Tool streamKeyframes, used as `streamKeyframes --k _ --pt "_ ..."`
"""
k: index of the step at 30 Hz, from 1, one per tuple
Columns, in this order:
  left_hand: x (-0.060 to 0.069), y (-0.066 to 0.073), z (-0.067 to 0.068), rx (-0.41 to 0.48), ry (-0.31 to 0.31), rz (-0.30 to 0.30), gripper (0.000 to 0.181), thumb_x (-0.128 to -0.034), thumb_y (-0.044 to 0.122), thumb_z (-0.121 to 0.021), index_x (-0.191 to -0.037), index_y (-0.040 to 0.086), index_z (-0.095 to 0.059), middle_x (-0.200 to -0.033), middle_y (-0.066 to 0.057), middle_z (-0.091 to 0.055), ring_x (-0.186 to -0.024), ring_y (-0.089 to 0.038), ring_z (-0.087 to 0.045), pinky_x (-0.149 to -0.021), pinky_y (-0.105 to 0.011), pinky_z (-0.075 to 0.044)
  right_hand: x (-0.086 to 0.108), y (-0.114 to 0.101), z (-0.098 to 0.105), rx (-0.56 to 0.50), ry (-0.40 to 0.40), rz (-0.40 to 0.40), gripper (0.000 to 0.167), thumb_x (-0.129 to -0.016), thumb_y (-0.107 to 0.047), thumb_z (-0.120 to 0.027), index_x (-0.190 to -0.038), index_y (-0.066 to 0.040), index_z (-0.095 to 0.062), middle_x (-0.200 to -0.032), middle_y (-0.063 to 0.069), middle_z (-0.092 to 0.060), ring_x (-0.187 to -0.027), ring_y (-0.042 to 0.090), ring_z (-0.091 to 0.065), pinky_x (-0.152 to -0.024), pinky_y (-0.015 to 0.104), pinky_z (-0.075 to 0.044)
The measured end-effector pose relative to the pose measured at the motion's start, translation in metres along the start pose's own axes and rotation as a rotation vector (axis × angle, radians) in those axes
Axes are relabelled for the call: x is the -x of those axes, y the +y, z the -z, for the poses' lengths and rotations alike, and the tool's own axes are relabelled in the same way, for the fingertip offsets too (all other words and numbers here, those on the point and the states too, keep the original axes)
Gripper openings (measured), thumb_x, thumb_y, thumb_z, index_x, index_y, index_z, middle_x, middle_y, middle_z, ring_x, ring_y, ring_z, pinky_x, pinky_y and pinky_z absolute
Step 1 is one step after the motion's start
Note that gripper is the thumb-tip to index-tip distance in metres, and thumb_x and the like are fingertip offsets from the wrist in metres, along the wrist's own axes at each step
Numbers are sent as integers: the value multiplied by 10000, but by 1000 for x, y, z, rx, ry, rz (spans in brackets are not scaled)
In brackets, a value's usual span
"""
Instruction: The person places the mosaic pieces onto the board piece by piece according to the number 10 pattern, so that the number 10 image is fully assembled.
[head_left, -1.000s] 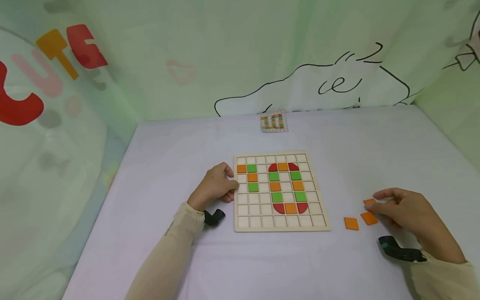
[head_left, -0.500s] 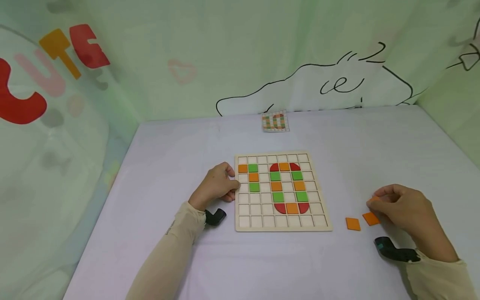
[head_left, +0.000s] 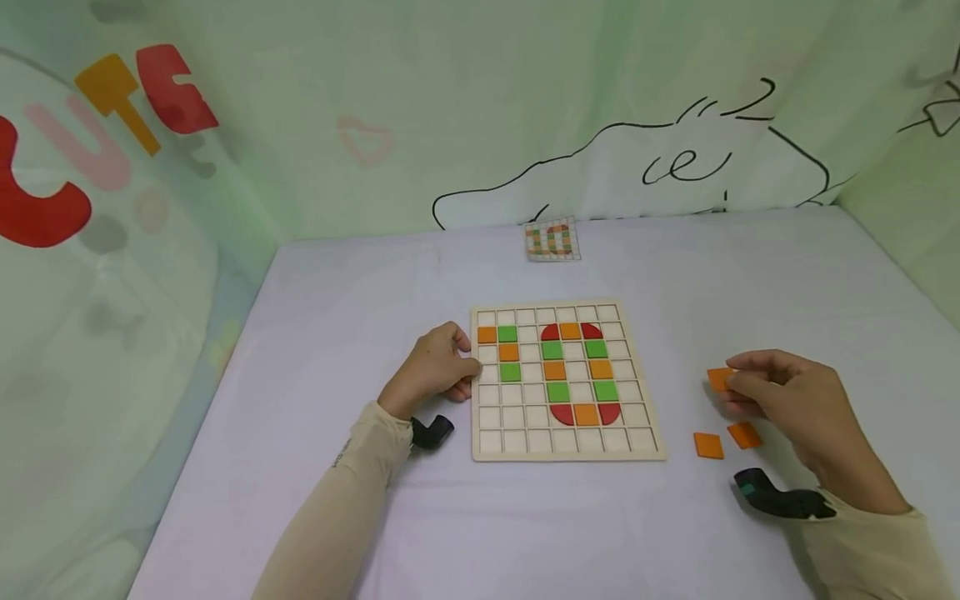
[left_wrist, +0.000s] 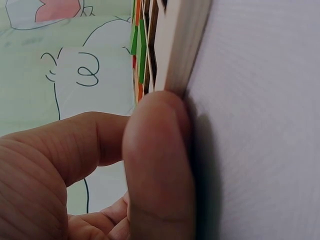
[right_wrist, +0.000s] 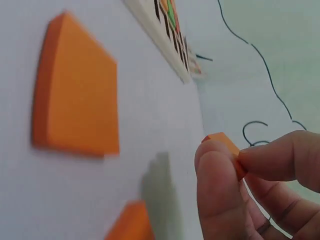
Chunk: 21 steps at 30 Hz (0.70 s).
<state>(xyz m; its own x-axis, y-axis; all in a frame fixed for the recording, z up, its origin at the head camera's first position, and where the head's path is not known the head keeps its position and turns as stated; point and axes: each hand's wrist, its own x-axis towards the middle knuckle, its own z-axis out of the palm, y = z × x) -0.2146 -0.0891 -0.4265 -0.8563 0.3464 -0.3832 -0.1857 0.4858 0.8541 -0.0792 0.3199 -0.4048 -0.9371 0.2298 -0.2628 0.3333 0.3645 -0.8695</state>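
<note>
A square wooden grid board (head_left: 525, 457) lies flat, with orange and green squares and red rounded corner pieces set in some of its cells. My left hand (head_left: 431, 371) rests at the board's left edge, the thumb touching its side; the left wrist view shows that thumb (left_wrist: 159, 160) against the wooden rim. To the right of the board, my right hand (head_left: 798, 400) pinches an orange square tile (head_left: 719, 379) between thumb and fingers, held above the table. Below that hand lie two more orange tiles, one flat tile (head_left: 708, 445) and one turned tile (head_left: 745, 434).
A small printed card (head_left: 552, 240) with a coloured grid pattern lies at the table's back edge, before a printed curtain (head_left: 465, 100). Black wrist devices, a left one (head_left: 432, 433) and a right one (head_left: 780, 496), sit at the sleeves. White cloth (head_left: 360, 308) covers the table.
My right hand has lifted one orange tile off the table and carried it slightly left and away from me. The left hand has stayed at the board's edge.
</note>
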Motion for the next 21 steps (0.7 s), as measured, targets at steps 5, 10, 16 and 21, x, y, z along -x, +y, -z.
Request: streamKeyframes --k 5,10,16,21 --pt "1 2 0 4 -3 9 272 -901 6 -677 -1115 5 -509 -687 -147 -676 -498 -164 -652 -495 -280 -609 -4 -11 -15 -90 -48 0 189 -1020 -145 -672 -1174 -36 -656 -943 -125 -712 -813 127 -762 -739 275 -652" --pt "-1 1 -1 14 -7 14 277 -898 7 -676 -1118 4 -508 -704 -145 -675 -500 -163 -650 -491 -277 -607 -7 -24 -39 -79 -65 -2 282 -1024 -193 -668 -1219 7 -624 -955 -133 -703 -823 108 -758 -750 279 -654" --pt "0 1 0 13 -4 15 284 -896 8 -680 -1124 2 -510 -742 -149 -665 -500 -164 -653 -492 -278 -608 -10 -43 -70 -103 -121 -27 371 -1033 -175 -640 -1299 71 -558 -1060 16 -684 -842 136 -760 -784 290 -654" --pt "0 1 0 21 -6 11 282 -894 6 -682 -1114 2 -506 -749 -144 -662 -496 -160 -648 -483 -273 -603 -11 -58 -92 -128 -186 -15 352 -1015 -140 -663 -1260 96 -573 -1002 64 -731 -816 153 -747 -757 292 -657"
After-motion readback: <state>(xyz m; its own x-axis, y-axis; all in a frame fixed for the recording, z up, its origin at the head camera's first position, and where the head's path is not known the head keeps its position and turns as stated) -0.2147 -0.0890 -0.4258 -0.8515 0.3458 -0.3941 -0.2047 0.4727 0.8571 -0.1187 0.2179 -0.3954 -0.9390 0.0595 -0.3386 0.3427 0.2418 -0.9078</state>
